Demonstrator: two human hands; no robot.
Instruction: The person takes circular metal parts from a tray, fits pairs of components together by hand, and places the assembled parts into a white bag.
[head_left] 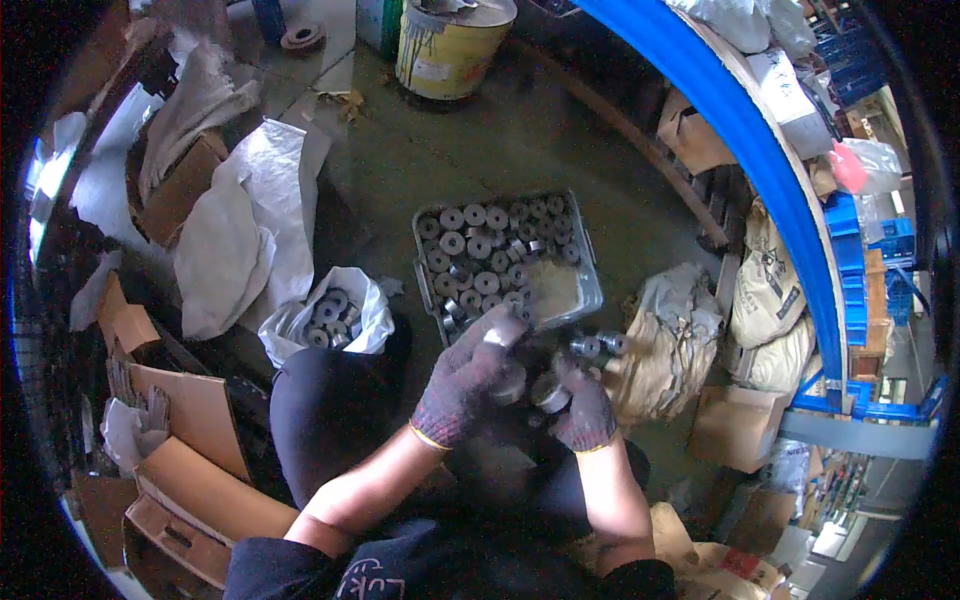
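Both hands wear dark knitted gloves and are close together over my lap. My left hand (460,385) is closed on a pale, shiny metal piece (503,333) at its fingertips; blur hides its exact shape. Just below those fingers is a round metal part (508,386), and I cannot tell what supports it. My right hand (585,408) is curled against a short metal cylinder (550,393) with a bright rim. Beyond it lie several shiny metal fittings (598,345). In front of me, a grey plastic crate (421,262) holds many round metal rings (479,240).
A white bag (375,318) with metal rings inside stands left of the crate. Crumpled brown paper (665,340) lies to the right. Cardboard (195,415) and white sacking (225,235) fill the left side. A yellow bucket (447,55) stands behind; a blue curved beam (760,130) borders the right.
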